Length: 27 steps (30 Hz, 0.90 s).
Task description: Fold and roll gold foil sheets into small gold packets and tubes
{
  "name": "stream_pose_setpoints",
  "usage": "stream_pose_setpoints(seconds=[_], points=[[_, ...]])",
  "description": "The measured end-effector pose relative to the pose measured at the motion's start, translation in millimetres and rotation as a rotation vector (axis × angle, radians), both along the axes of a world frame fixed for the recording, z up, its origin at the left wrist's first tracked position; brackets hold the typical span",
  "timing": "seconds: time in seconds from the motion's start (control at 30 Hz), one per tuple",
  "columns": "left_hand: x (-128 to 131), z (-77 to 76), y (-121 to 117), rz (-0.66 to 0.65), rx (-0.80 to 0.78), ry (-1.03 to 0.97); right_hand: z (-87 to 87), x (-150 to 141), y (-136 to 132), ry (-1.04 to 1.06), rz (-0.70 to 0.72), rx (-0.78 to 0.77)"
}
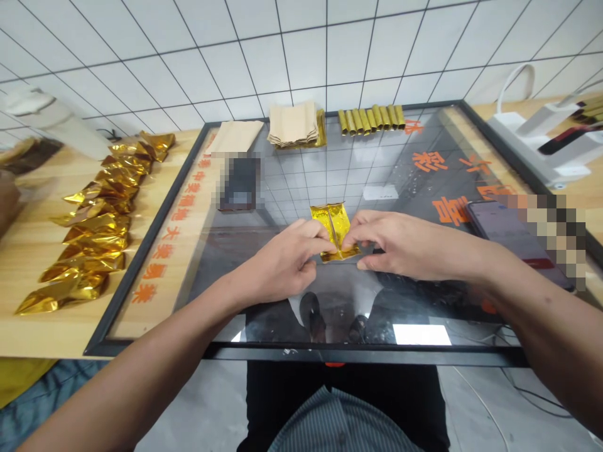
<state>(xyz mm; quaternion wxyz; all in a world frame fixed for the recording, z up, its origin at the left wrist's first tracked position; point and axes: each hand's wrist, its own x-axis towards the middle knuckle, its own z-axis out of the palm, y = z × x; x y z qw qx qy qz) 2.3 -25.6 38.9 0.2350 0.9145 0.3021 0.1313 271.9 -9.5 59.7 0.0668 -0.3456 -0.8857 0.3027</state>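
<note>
A small gold foil sheet point(343, 218) lies on the glass in front of me, its two sides folded in so that they meet along a middle seam. My left hand point(288, 258) has its fingers curled, with the fingertips pressing on the sheet's lower left part. From the other side, my right hand point(393, 243) bends its index finger onto the seam near the bottom edge, while its thumb rests by the lower right corner. Both hands are closed at the foil, and their fingertips cover part of its lower end.
Rolled gold tubes point(371, 120), a stack of tan paper sheets point(293, 124) and a dark box point(240, 182) sit on the black-framed glass panel point(301, 355). Folded gold foil pieces point(94, 235) line the left. A phone point(516, 242) and power strip point(527, 147) are right.
</note>
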Motion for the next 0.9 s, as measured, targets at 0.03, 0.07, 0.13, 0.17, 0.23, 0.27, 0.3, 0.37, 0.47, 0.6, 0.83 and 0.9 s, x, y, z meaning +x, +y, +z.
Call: stream_pose_setpoints(seconds=[0.03, 0.07, 0.13, 0.17, 0.23, 0.27, 0.3, 0.37, 0.47, 0.6, 0.83, 0.9], points=[[0.4, -1.0, 0.0, 0.002, 0.006, -0.001, -0.4, 0.2, 0.2, 0.003, 0.002, 0.002], [0.8, -2.1, 0.0, 0.004, 0.010, -0.005, -0.9, 0.3, 0.4, 0.002, 0.002, 0.002], [1.4, -3.9, -0.1, 0.011, 0.011, -0.016, -1.9, 0.1, 0.6, 0.002, 0.000, 0.001], [1.5, -4.3, -0.2, 0.015, 0.009, -0.022, -2.3, -0.1, 0.7, 0.002, -0.002, 0.000], [1.1, -4.3, -0.4, 0.021, 0.004, -0.030, -2.4, -0.7, 0.5, -0.003, -0.009, -0.005], [0.6, -4.0, -0.5, 0.021, 0.001, -0.029, -2.2, -0.9, 0.3, -0.006, -0.011, -0.007], [0.0, -3.6, -0.5, 0.018, 0.001, -0.028, -1.9, -1.0, 0.1, -0.007, -0.011, -0.009], [-1.2, -2.8, -0.5, 0.007, 0.010, -0.021, -0.9, -0.9, -0.4, 0.004, -0.003, -0.013], [-2.5, -2.4, -0.4, -0.016, 0.037, -0.010, 0.6, -0.6, -0.9, 0.026, 0.018, -0.017], [-3.0, -2.1, -0.7, -0.024, 0.065, 0.016, 2.9, -1.1, -1.7, 0.028, 0.035, -0.014], [-4.7, -3.3, -1.3, -0.027, 0.075, 0.015, 2.2, -0.5, -1.4, 0.037, 0.025, -0.024], [-4.4, -4.7, -0.9, -0.017, 0.071, 0.003, 0.7, -0.3, -0.7, 0.029, 0.021, -0.025]])
